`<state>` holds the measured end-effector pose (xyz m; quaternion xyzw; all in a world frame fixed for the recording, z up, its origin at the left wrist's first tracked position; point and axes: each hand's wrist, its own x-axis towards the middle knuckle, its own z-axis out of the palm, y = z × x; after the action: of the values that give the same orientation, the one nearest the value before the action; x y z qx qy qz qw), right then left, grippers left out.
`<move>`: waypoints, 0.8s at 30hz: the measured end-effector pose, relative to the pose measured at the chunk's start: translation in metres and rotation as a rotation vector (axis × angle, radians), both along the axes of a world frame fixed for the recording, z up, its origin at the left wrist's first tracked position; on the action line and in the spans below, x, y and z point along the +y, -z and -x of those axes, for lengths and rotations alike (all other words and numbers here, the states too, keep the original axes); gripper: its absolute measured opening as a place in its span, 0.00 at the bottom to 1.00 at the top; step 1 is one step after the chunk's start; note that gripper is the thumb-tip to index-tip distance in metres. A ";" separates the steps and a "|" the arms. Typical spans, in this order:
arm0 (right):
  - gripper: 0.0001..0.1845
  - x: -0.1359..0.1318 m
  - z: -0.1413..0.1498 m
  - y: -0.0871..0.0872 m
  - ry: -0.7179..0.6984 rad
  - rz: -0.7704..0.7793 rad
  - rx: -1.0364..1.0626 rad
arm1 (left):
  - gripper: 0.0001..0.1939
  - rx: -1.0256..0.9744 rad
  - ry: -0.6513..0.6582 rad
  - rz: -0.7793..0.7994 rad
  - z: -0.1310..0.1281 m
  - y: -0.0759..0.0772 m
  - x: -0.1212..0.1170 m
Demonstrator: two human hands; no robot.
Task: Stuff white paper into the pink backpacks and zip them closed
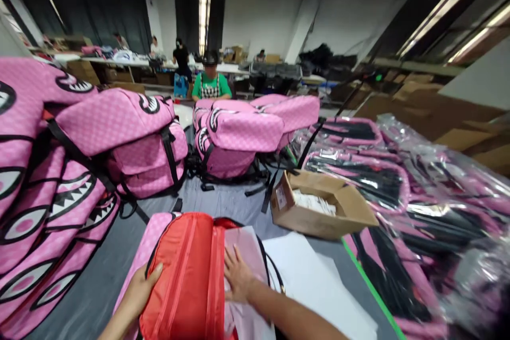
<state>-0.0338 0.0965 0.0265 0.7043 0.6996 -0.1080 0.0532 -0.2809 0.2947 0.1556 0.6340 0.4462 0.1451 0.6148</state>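
Observation:
In front of me lies an unzipped pink checked backpack (148, 247) with a bright red lining (187, 271). My left hand (140, 289) grips its left edge, thumb on the red fabric and the other fingers hidden beneath. Inside the opening on the right is a pale, thin sheet (251, 247). My right hand (239, 279) presses flat on that sheet, fingers spread, holding nothing. White paper sheets (314, 276) lie on the table just right of the backpack.
Pink backpacks (131, 143) are piled on the left and at the back (239, 133). An open cardboard box (319, 223) holds small white items. Plastic-wrapped backpacks (414, 234) fill the right side. A person in green (211, 85) sits beyond the grey table (95, 281).

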 end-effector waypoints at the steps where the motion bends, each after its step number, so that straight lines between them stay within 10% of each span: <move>1: 0.38 0.003 -0.003 0.006 -0.022 0.007 -0.037 | 0.19 0.004 -0.013 -0.078 -0.001 0.010 0.003; 6: 0.34 0.018 -0.014 0.005 -0.147 -0.054 -0.090 | 0.22 0.165 -0.190 -0.524 0.000 0.034 -0.002; 11: 0.28 -0.013 -0.021 -0.068 -0.053 0.003 -0.052 | 0.16 0.081 0.283 -0.643 -0.001 -0.011 -0.019; 14: 0.16 -0.043 -0.048 -0.099 0.165 -0.140 0.044 | 0.15 0.262 0.310 -0.558 -0.028 -0.024 -0.028; 17: 0.16 -0.081 -0.076 -0.098 0.236 -0.194 0.033 | 0.15 0.448 0.189 -0.555 -0.074 -0.013 -0.061; 24: 0.15 -0.145 -0.085 -0.068 -0.081 -0.211 0.065 | 0.32 0.702 -0.039 -0.937 -0.147 0.037 -0.144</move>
<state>0.0512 -0.0489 0.0944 0.6731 0.7365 -0.0542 -0.0398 -0.1335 0.1512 0.1185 0.8401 0.5229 0.1192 0.0815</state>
